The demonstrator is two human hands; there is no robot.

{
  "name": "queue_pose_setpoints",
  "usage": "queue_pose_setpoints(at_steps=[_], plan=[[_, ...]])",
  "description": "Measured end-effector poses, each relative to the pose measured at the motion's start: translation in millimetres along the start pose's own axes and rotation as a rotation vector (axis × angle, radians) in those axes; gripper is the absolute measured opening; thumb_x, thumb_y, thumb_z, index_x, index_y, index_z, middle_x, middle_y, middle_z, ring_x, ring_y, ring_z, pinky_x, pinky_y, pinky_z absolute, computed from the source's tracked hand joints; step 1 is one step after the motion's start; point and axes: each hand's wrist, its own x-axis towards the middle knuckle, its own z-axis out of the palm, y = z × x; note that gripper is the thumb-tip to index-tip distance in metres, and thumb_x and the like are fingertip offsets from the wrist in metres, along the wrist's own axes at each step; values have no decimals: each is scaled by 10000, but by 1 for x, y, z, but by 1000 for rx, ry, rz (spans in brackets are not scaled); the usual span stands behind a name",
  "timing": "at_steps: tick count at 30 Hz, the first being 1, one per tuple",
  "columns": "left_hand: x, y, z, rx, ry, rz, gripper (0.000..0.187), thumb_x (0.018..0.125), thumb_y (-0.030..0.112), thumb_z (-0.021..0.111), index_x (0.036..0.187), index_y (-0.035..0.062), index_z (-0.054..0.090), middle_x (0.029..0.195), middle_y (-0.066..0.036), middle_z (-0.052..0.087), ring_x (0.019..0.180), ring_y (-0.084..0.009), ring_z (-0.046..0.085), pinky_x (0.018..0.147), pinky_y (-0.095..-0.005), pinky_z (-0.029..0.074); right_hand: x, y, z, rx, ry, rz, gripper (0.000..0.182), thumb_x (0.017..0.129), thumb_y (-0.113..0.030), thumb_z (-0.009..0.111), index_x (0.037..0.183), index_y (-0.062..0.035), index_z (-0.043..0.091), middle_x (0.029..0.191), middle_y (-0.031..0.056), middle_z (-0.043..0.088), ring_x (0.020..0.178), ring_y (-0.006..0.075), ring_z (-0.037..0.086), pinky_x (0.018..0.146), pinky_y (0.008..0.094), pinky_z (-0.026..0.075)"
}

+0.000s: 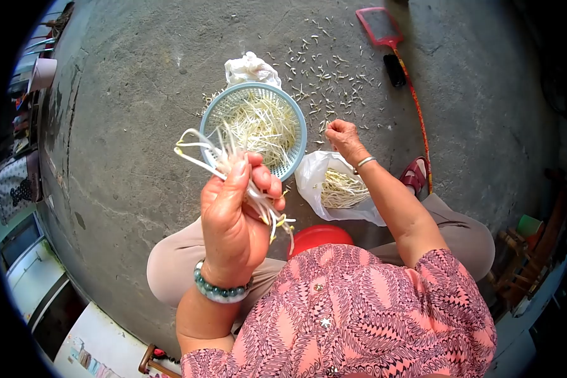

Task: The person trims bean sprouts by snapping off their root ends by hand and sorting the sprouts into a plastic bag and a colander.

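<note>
Fingers curled around sprouts

- A home yard or open work area at floor level, not a fitted kitchen: the ground is a bare, stained concrete floor.
- Household things lie straight on it: a blue plastic colander of bean sprouts, a white plastic bag of more sprouts, scattered sprout trimmings.
- A red electric fly swatter lies on the floor.
- A low red stool and a red sandal point to domestic use.
</note>
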Motion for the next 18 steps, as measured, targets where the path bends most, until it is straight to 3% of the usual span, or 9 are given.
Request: queue_pose_setpoints(at_steps=[2, 3, 7, 9, 12, 13, 15, 17, 18], plan=[[-2, -2, 2, -9, -3, -7, 199, 973, 213, 496, 1008, 25, 549, 766, -33, 571, 694, -140, 567, 600, -285, 480, -14, -37, 4, 136, -52, 5, 88, 750, -108, 610, 714, -29, 617, 609, -28, 537, 543, 56, 475, 498, 240, 424], [-1, -5, 2, -37, -32, -8, 203, 974, 218, 497, 1017, 26, 542, 768, -35, 575, 701, -141, 570, 601, -286, 487, -20, -53, 10, 89, -86, -111, 109, 759, -126, 618, 733, -22, 632, 614, 3, 566, 555, 74, 498, 521, 250, 442], [-2, -17, 3, -90, -160, -43, 202, 973, 203, 467, 1050, 25, 526, 824, -39, 556, 753, -165, 562, 631, -310, 496, -57, -119, 39, -344, -336, -373, 313, 780, -206, 650, 1044, -37, 645, 828, 146, 666, 776, 250, 657, 702, 352, 519], [-2, -24, 7, -142, -227, -58, 193, 975, 199, 463, 1041, 30, 529, 839, -45, 573, 768, -172, 585, 639, -316, 518, -73, -147, 31, -392, -374, -186, 334, 783, -226, 654, 1077, -66, 639, 971, 182, 667, 920, 315, 655, 749, 392, 520], [-2, -32, 17, -181, -317, -36, 179, 975, 194, 462, 1031, 41, 535, 838, -43, 593, 777, -176, 612, 665, -325, 532, -78, -156, 5, -345, -322, -305, 181, 794, -197, 629, 879, -50, 691, 818, 171, 675, 738, 288, 666, 663, 380, 518], [-2, -35, 20, -173, -320, -24, 175, 975, 193, 463, 1029, 44, 537, 830, -39, 593, 774, -175, 613, 670, -328, 532, -98, -188, -13, -556, -268, -481, 172, 800, -181, 620, 844, -27, 683, 721, 157, 655, 637, 234, 640, 611, 371, 509], [-2, -41, 23, -151, -282, -34, 165, 975, 189, 461, 1025, 54, 539, 824, -34, 597, 774, -177, 615, 682, -336, 532, -134, -225, -44, -432, -237, -403, 167, 827, -148, 592, 851, -2, 668, 680, 116, 638, 599, 163, 605, 569, 339, 504], [-4, -47, 29, -143, -248, -60, 162, 975, 188, 459, 1028, 57, 540, 826, -36, 601, 781, -180, 619, 687, -337, 533, -169, -250, -69, -322, -235, -369, 128, 877, -78, 550, 856, 20, 629, 671, 37, 611, 548, 67, 534, 478, 236, 442], [-7, -49, 31, -149, -254, -83, 161, 977, 184, 454, 1031, 57, 537, 829, -42, 610, 808, -195, 629, 714, -349, 537, -182, -256, -80, -292, -241, -365, 154, 868, -90, 547, 892, 32, 638, 680, 55, 627, 556, 79, 550, 492, 241, 459]])
